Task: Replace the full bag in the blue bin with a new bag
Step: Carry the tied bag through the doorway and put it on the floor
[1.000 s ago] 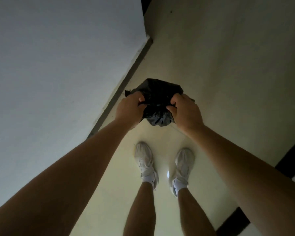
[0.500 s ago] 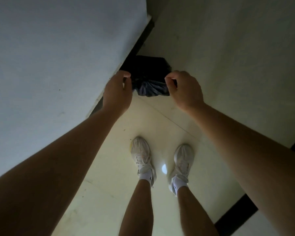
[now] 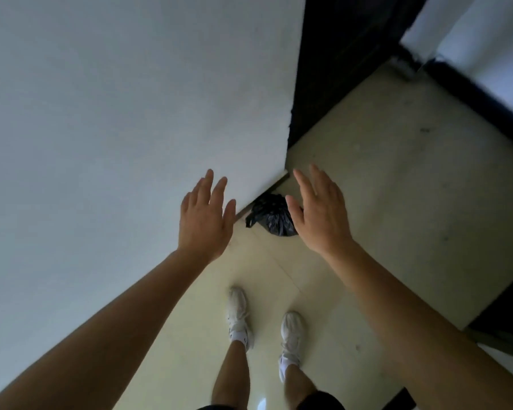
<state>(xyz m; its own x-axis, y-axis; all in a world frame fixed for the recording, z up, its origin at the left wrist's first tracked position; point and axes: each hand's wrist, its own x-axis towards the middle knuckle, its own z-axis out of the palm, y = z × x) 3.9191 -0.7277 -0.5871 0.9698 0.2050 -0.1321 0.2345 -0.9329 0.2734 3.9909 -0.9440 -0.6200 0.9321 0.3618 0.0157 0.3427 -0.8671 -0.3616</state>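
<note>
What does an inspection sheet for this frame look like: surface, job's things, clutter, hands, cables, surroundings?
Surface: pale tiled floor, a few small dark specks.
Job's things: tied black bag sits on the floor at the foot of the white wall; blue bin and new bag not in view.
Clutter: nothing seen.
Hands: left hand and right hand both open, fingers spread, above the bag and apart from it.
Cables: nothing seen.
Surroundings: dark doorway past the wall's end; person's white shoes on the floor.
</note>
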